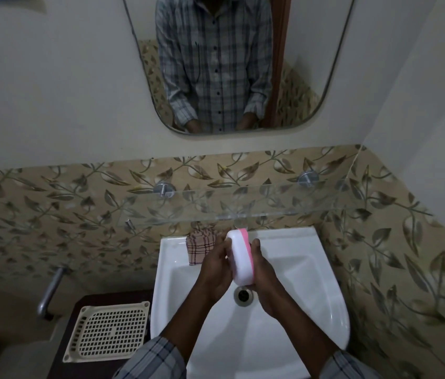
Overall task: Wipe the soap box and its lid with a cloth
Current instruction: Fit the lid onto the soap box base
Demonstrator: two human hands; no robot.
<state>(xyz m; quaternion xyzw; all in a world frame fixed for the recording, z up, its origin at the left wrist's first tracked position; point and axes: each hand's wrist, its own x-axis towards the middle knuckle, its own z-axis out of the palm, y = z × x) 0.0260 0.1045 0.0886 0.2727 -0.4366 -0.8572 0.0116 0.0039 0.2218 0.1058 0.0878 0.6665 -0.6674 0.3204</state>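
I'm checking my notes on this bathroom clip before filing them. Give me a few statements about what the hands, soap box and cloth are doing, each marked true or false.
1. Both hands, left hand and right hand, hold the soap box. True.
2. The soap box is held over the sink. True.
3. The checked cloth is in the right hand. False: it lies on the sink's back left rim.
4. The lid is off the box. False: white and pink halves are together.
5. A cream grid tray lies left of the sink. True.

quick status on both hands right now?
Left hand: closed on the soap box, gripping its left side over the sink.
Right hand: closed on the same soap box, gripping its right, pink edge.
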